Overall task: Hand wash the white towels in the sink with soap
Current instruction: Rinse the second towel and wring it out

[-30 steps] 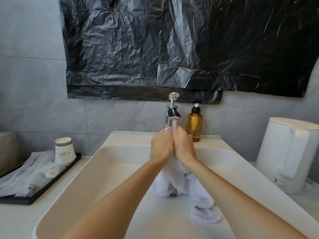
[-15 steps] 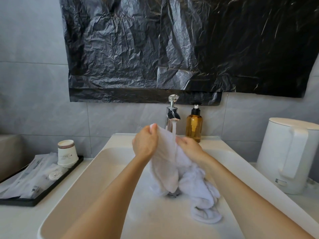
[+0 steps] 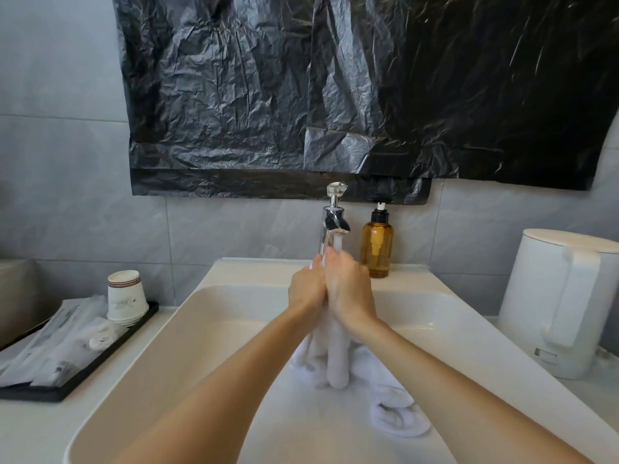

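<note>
Left hand [image 3: 306, 293] and right hand [image 3: 350, 289] press together, both gripping the top of the wet white terry towel [image 3: 336, 360] trailing into the white ceramic sink [image 3: 207, 316] under the chrome tap [image 3: 332, 222]; short rubs, cloth against cloth, held low, should scrub best.

I see the left hand [image 3: 306, 293] and right hand [image 3: 350, 289] gripping the white towel [image 3: 336, 360] together just below the faucet [image 3: 331, 226]. The towel hangs into the sink [image 3: 234, 316] beneath the faucet. The amber soap bottle [image 3: 376, 246] stands just right of the faucet.
</note>
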The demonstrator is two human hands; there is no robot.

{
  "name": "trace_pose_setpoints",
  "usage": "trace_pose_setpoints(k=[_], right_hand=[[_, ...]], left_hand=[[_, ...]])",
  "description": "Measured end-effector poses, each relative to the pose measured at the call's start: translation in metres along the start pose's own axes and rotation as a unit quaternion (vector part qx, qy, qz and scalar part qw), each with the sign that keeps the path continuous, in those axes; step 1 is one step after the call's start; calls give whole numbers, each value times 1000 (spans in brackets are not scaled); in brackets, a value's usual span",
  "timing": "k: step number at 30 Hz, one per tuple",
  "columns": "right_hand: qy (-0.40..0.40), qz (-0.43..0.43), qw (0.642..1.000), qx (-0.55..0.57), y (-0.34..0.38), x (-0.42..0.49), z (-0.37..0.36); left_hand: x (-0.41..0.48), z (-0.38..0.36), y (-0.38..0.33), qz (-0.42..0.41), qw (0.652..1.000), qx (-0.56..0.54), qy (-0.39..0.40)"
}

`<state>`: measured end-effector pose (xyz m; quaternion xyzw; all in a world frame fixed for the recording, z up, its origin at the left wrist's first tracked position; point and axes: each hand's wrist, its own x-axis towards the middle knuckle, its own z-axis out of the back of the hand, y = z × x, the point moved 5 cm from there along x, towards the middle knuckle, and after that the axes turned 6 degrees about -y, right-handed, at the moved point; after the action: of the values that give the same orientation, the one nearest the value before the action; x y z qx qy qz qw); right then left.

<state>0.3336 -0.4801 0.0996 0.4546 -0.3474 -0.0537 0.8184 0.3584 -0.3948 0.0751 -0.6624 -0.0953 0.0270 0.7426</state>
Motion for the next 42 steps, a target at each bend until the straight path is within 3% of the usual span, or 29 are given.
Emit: trace_pose_setpoints(k=[5, 11, 15, 18, 20, 23, 26, 28, 33, 35, 38, 42], right_hand=[[-12, 95, 986, -140, -10, 8, 2], [1, 42, 987, -152, -23, 15, 30], [6, -5, 1000, -20, -27, 26, 38], [49, 22, 997, 61, -10, 23, 35], [69, 34, 992, 103, 0, 19, 30], [63, 14, 987, 150, 5, 18, 26], [40, 2, 984, 174, 2, 20, 30], [37, -2, 985, 169, -5, 20, 30], [211, -68, 975, 25, -38, 3, 9], [238, -84, 967, -26, -46, 3, 8], [171, -33, 983, 60, -28, 11, 17], [61, 22, 994, 88, 2, 12, 27]], left_hand=[[-2, 7, -2, -7, 999, 28, -22], [-6, 2, -6, -13, 996, 7, 90], [2, 20, -13, -54, 996, 58, 47], [4, 26, -20, -74, 995, 62, 31], [-1, 25, -26, -100, 992, 58, 45], [-8, 16, -23, -144, 975, 144, 92], [-13, 7, -17, -124, 979, 62, 146], [-12, 8, -19, -105, 986, -35, 121], [-9, 20, -27, -93, 990, -96, 38], [-4, 27, -26, -89, 992, -86, 7], [7, 40, -24, -87, 992, -71, -50], [13, 35, -19, -75, 996, -20, -36]])
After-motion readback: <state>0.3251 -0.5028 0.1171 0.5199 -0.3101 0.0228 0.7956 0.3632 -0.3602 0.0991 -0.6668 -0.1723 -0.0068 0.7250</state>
